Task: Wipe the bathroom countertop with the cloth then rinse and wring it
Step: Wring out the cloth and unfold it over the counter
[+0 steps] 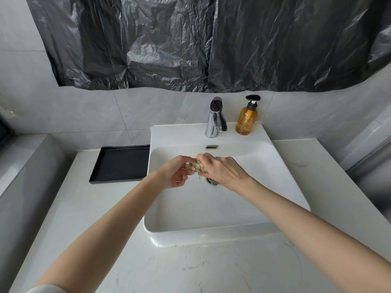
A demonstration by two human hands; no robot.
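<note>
A: That crinkled black plastic sheet (190,43) is shiny and heavily creased, and the chrome metal tap (214,120) is mirror-bright!

B: Glossy white ceramic basin (211,237), smooth white veined stone countertop (190,271), matt black rectangular tray (120,163). And the wadded beige cloth (197,167) looks nubbly.

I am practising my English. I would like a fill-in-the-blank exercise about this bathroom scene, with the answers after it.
1. The left hand and the right hand both grip the bunched cloth above the white ____.
2. The amber pump bottle stands just right of the chrome ____.
3. The flat tray lying on the countertop is ____ in colour.

Missing words: sink; faucet; black.
</note>
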